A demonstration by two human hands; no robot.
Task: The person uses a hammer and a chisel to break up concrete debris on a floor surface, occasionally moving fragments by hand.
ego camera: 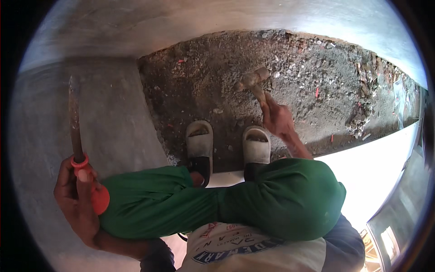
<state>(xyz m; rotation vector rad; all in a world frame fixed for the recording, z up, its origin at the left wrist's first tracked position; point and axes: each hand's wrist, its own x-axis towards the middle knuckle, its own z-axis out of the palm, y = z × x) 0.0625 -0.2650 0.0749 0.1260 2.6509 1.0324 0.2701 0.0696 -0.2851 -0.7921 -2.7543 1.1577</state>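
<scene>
My left hand [80,197] grips the red handle of a cold chisel [74,115], whose worn steel shank points up along the grey wall at the left. Its handle has a round collar and a bulging red end. In my right hand [280,117] is a hammer [253,80], held by its shaft close under the head. The dusty steel head hangs over the rough floor [204,91], beyond my feet; I cannot tell whether it touches the ground.
Smooth plastered walls rise at the left [108,112] and far side [204,17]. Rubble and chips [292,68] cover the floor, with small red bits [317,92] among them. A clear plastic piece [401,98] lies far right. My sandals [199,146] stand near a bright opening [367,170].
</scene>
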